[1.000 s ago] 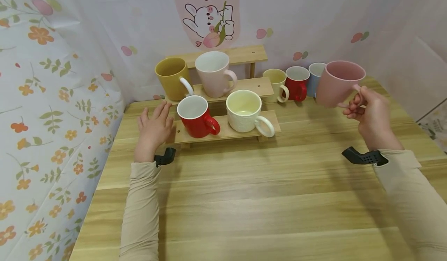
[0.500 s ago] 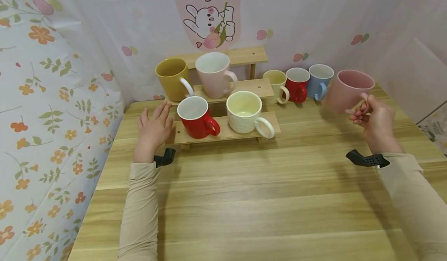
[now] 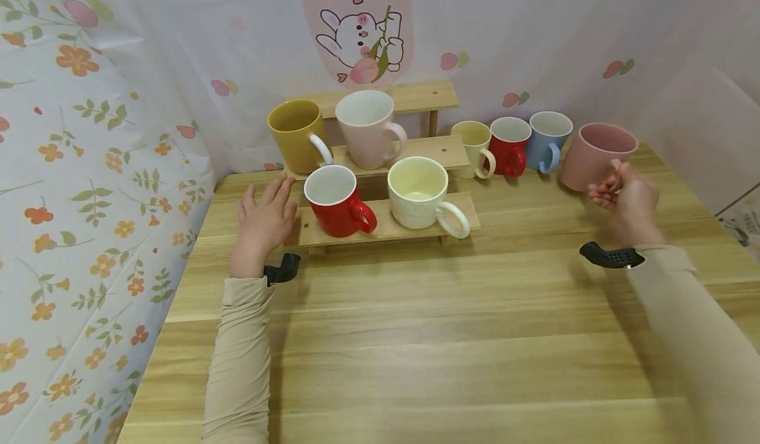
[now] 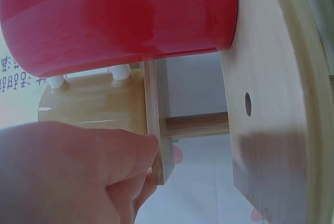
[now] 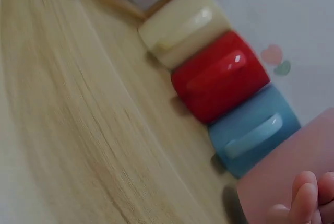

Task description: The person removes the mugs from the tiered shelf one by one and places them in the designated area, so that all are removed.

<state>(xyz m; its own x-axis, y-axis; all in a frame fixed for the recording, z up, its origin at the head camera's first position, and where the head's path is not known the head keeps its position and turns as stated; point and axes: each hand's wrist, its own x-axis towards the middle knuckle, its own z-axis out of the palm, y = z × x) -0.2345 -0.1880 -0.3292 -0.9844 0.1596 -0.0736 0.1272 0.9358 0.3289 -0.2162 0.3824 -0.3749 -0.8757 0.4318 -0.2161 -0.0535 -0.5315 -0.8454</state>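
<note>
At the table's right, my right hand [image 3: 635, 200] has its fingers curled at the handle of a pink mug [image 3: 594, 157]. The mug stands upright at the end of a row with a blue mug [image 3: 547, 142], a small red mug [image 3: 509, 146] and a small yellow mug [image 3: 472, 148]. My left hand [image 3: 264, 223] rests at the left end of a stepped wooden rack [image 3: 380, 225], fingers extended. In the left wrist view its fingertips touch the end of the middle shelf [image 4: 159, 166], beside the mustard mug [image 4: 94, 104].
On the rack's lower step stand a larger red mug [image 3: 335, 210] and a cream mug [image 3: 415, 200]. A pale pink mug [image 3: 367, 134] is on the middle step. The wooden table [image 3: 451, 338] extends in front, with a patterned cloth [image 3: 249, 55] behind.
The pink mug has moved right and down to the end of the row, uncovering the blue mug. My right hand moved with it; the left hand stayed put.
</note>
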